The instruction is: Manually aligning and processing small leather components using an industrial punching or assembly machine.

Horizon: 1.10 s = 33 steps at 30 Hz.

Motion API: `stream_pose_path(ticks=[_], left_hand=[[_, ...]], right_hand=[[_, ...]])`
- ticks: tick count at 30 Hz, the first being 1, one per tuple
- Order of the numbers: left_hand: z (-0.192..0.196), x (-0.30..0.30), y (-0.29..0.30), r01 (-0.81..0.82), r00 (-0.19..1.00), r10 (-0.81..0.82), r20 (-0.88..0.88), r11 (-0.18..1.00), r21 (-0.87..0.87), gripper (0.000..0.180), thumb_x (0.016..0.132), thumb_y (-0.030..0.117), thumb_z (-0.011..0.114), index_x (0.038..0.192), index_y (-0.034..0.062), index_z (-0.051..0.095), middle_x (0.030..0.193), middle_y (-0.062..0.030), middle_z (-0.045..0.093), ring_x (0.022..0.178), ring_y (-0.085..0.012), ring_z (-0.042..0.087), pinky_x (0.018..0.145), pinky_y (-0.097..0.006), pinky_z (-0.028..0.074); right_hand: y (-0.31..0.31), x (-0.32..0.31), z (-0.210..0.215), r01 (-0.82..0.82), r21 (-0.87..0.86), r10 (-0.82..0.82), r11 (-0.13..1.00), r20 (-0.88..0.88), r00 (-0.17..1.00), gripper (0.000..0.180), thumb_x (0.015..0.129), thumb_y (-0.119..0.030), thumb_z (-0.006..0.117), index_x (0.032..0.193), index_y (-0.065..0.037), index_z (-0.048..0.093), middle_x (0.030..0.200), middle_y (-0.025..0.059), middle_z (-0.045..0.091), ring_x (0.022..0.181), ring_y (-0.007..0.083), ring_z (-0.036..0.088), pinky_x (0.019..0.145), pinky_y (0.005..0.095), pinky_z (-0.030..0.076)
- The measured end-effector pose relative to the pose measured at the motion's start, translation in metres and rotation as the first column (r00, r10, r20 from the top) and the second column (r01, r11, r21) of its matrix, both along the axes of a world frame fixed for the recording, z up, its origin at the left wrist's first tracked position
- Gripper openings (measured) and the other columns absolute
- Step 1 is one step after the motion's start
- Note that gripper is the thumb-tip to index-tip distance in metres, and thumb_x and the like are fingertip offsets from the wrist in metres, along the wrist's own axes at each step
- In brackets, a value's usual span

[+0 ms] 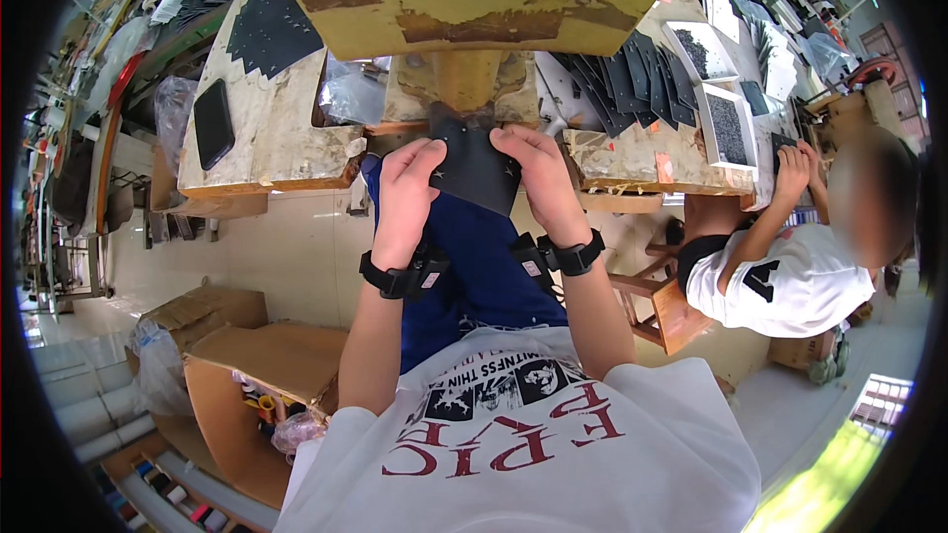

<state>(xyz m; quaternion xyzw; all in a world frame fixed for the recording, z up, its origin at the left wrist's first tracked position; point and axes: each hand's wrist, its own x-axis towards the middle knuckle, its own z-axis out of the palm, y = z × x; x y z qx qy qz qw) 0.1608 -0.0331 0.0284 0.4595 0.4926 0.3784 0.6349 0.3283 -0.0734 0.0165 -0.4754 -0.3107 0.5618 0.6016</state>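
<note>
While both hands work at the one sheet (476, 176), I have them in plain sight from my end. It is dark and thin, with a few small star-like marks, and it lies between the hands, over the person's lap at the front of the bench (281, 118). Its far end reaches in below the yellow machine (474, 0); whether it touches metal there, I cannot tell.

The left hand (405, 186) pinches the sheet's left edge, thumb on top, fingers curled closed. The right hand (543, 176) grips the upper right edge the same way, thumb on top; how its fingertips sit underneath is hidden from me. I see a black band on each wrist.

On the left part of the bench, I make out a phone (213, 123), a fan of dark pieces (275, 28) beyond it, and a clear bag (354, 94) nearer the machine. To the right, more dark sheets (632, 87) overlap in a row, just beside two white trays (706, 128) of tiny dark bits.

At the far right I have a co-worker (790, 281), seated, both hands up at the bench edge. Down on the left stands an open carton (219, 390).
</note>
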Motion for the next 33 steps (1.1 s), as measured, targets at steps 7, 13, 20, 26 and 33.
stream_pose_path(ticks=[7, 13, 20, 26, 33], left_hand=[[0.000, -0.003, 0.001, 0.064, 0.991, -0.065, 0.116, 0.998, 0.011, 0.018, 0.093, 0.024, 0.058, 0.088, 0.0086, 0.067, 0.071, 0.0079, 0.056, 0.059, 0.0000, 0.046, 0.051, -0.016, 0.031], [-0.002, -0.002, 0.001, 0.070, 0.990, -0.071, 0.120, 0.997, 0.008, 0.019, 0.094, 0.024, 0.058, 0.084, 0.0092, 0.065, 0.067, 0.0087, 0.052, 0.056, -0.0004, 0.041, 0.050, -0.018, 0.029], [-0.014, -0.002, -0.007, 0.033, 0.993, -0.059, 0.103, 0.972, 0.232, 0.024, 0.098, 0.023, 0.055, 0.077, 0.0096, 0.059, 0.068, 0.0082, 0.048, 0.060, -0.0013, 0.042, 0.054, -0.019, 0.032], [-0.012, -0.012, -0.023, 0.161, 0.978, -0.184, 0.099, 0.967, 0.200, 0.024, 0.098, 0.019, 0.055, 0.077, 0.0077, 0.054, 0.068, 0.0050, 0.046, 0.063, -0.0052, 0.044, 0.061, -0.021, 0.036], [-0.018, -0.006, -0.020, 0.139, 0.976, -0.176, 0.126, 0.956, 0.258, 0.022, 0.099, 0.020, 0.054, 0.081, 0.0064, 0.053, 0.074, 0.0029, 0.047, 0.065, -0.0058, 0.045, 0.063, -0.021, 0.039]], right_hand=[[-0.001, 0.001, 0.004, -0.014, -0.051, 0.017, 0.999, 0.058, 0.998, 0.026, 0.094, -0.020, 0.059, 0.073, -0.005, 0.061, 0.069, -0.0075, 0.052, 0.066, 0.0026, 0.045, 0.062, 0.0209, 0.035], [0.001, 0.003, -0.003, -0.006, -0.012, 0.007, 1.000, 0.110, 0.994, 0.028, 0.095, -0.021, 0.059, 0.072, -0.005, 0.059, 0.068, -0.0080, 0.049, 0.064, 0.0024, 0.042, 0.060, 0.0213, 0.033], [-0.009, 0.004, 0.004, -0.048, 0.189, -0.022, 0.981, 0.351, 0.936, 0.025, 0.098, -0.019, 0.057, 0.077, -0.005, 0.056, 0.069, -0.0089, 0.043, 0.066, 0.0017, 0.037, 0.058, 0.0211, 0.030], [-0.035, 0.004, -0.003, -0.011, 0.229, -0.059, 0.973, 0.298, 0.953, 0.020, 0.099, -0.016, 0.056, 0.084, -0.003, 0.056, 0.074, -0.0074, 0.045, 0.069, 0.0023, 0.037, 0.061, 0.0202, 0.033], [-0.034, -0.005, -0.004, 0.023, 0.188, -0.076, 0.982, 0.277, 0.958, 0.020, 0.097, -0.015, 0.060, 0.082, -0.003, 0.055, 0.070, -0.0071, 0.045, 0.065, 0.0020, 0.037, 0.057, 0.0198, 0.032]])
